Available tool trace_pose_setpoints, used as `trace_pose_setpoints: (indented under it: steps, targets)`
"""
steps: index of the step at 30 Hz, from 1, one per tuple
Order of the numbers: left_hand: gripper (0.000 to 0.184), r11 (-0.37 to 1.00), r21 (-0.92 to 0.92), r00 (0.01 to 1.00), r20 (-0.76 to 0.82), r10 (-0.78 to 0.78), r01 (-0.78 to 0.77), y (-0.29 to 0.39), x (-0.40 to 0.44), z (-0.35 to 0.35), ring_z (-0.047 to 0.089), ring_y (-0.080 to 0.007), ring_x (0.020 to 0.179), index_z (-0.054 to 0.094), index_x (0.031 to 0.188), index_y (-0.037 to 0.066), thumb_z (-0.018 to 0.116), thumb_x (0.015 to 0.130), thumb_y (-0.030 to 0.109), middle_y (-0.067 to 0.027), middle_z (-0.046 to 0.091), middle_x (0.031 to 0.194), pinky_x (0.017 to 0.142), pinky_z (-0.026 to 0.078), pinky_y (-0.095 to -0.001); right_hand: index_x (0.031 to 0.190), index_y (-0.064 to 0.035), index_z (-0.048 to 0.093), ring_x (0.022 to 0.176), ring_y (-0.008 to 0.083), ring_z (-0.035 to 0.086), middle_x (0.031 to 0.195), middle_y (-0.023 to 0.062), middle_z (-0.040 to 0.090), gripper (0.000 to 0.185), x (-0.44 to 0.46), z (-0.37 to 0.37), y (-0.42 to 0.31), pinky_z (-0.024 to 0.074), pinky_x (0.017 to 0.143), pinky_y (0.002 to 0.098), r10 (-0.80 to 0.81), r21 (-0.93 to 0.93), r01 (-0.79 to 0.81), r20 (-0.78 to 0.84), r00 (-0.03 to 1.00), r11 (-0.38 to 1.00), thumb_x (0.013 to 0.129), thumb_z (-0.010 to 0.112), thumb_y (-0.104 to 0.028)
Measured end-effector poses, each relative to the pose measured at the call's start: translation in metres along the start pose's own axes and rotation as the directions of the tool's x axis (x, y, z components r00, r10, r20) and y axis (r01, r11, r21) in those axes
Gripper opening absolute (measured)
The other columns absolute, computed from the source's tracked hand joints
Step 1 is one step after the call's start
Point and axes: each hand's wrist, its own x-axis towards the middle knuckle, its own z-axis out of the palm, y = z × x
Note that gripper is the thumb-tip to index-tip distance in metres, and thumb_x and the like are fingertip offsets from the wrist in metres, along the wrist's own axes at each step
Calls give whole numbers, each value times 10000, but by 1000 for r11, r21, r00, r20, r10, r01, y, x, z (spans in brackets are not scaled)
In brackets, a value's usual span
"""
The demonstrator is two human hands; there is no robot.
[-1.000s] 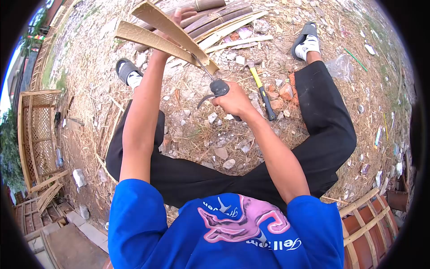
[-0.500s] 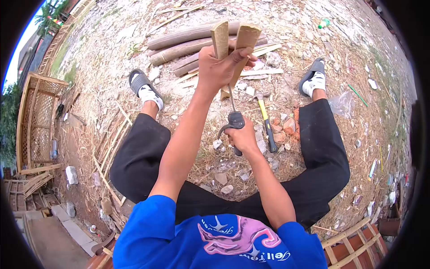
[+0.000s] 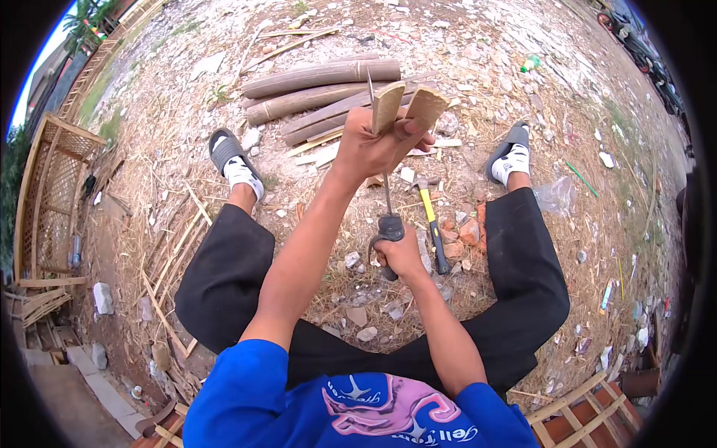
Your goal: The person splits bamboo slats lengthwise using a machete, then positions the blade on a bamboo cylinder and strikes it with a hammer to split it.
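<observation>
Yellow hammer [image 3: 431, 216] lies near the right hand [image 3: 404, 254], closed round a knife [image 3: 390, 225]; left hand [image 3: 371, 147] grips split bamboo [image 3: 428, 106].

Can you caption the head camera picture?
Left hand grips split bamboo; right hand holds a black-handled knife.

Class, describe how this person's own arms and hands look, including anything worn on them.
The left hand and right hand are ungloved, with no watch or bracelet showing. Both forearms are bare. The left sleeve and right sleeve are short, plain and bright blue, part of a shirt with a pink print and white lettering across its front.
</observation>
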Motion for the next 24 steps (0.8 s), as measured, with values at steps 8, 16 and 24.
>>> trace_pose_setpoints:
  steps: [8, 16, 24]
  targets:
    - [370, 1000, 25, 999, 49, 6, -8, -8, 18, -16, 713, -273, 674, 640, 951, -82, 619, 970, 287, -166, 687, 752, 594, 610, -401, 853, -27, 516, 441, 108, 480, 616, 33, 539, 221, 26, -49, -29, 377, 403, 279, 106, -48, -98, 241, 965, 994, 677, 607, 69]
    - [330, 993, -117, 998, 48, 33, -27, -10, 24, -26, 709, -207, 673, 692, 943, -58, 672, 937, 271, -133, 705, 759, 584, 592, -323, 881, -2, 526, 438, 118, 490, 605, 44, 542, 258, 44, -72, -51, 382, 403, 277, 160, -231, -91, 300, 940, 969, 649, 602, 81]
    - [310, 997, 31, 981, -180, 70, -66, -11, 23, -13, 706, -187, 745, 689, 1044, -30, 671, 942, 263, -130, 714, 830, 676, 585, -310, 897, -28, 600, 486, 109, 519, 659, 15, 570, 233, 32, -15, -17, 407, 443, 272, -44, -164, 48, 30, 999, 985, 693, 715, -37]
